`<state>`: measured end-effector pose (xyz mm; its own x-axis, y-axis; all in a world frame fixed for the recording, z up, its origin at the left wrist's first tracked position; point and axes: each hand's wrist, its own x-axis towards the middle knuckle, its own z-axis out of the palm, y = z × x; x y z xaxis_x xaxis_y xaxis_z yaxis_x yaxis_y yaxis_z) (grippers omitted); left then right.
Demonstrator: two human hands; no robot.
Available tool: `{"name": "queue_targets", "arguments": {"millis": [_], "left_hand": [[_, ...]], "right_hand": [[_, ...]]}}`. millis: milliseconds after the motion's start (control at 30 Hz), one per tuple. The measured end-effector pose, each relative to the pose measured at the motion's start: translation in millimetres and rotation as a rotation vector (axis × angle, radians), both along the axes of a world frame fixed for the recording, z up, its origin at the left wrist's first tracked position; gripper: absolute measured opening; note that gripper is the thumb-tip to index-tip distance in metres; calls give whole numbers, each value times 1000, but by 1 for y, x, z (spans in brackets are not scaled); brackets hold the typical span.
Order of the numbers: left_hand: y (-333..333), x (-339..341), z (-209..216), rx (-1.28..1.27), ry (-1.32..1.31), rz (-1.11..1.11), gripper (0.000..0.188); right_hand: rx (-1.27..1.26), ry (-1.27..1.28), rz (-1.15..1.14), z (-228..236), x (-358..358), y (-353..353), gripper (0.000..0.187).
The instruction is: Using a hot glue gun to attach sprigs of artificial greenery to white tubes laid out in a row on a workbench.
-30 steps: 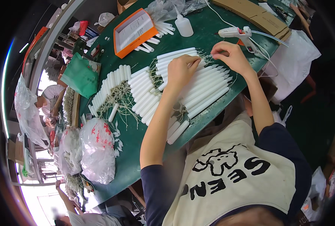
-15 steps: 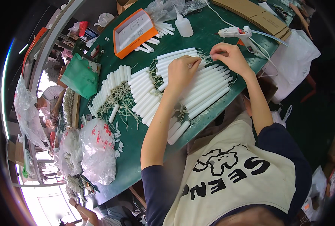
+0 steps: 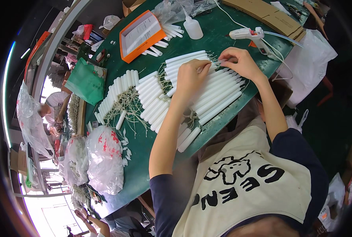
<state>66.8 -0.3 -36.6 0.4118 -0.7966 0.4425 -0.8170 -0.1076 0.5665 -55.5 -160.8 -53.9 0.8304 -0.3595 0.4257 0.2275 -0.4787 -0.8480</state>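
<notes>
White candle-like sticks (image 3: 219, 91) lie in close rows on the green table, many with pointed, flame-shaped tips toward the right. My left hand (image 3: 192, 76) is closed over the upper rows, thumb and fingers pinched near the right end of a white stick; the palm hides most of it. Just right of it, my right hand (image 3: 241, 63) pinches a small pale tip, with the fingertips close to those of the left. Other white sticks (image 3: 152, 96), trailing thin wires (image 3: 129, 103), lie to the left of my left forearm.
A glue gun (image 3: 248, 34) lies beyond my right hand. Behind the sticks stand a squeeze bottle (image 3: 193, 28) and an orange box (image 3: 141, 35). Loose white tips (image 3: 125, 152) lie near a plastic bag (image 3: 104, 162). Flat cardboard (image 3: 268, 17) is at the far right. Other people work at the left.
My right hand has shifted slightly left, bringing its fingertips nearer the left hand's. The left hand stays nearly in place, and the rows of sticks look the same.
</notes>
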Motion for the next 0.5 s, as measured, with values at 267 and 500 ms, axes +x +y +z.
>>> {"name": "queue_targets", "arguments": {"millis": [267, 500], "left_hand": [[13, 2, 4, 101, 39, 19, 26], [7, -5, 17, 124, 76, -61, 25]], "right_hand": [[-219, 24, 7, 4, -5, 0, 16], [-251, -90, 0, 12, -4, 3, 15]]}}
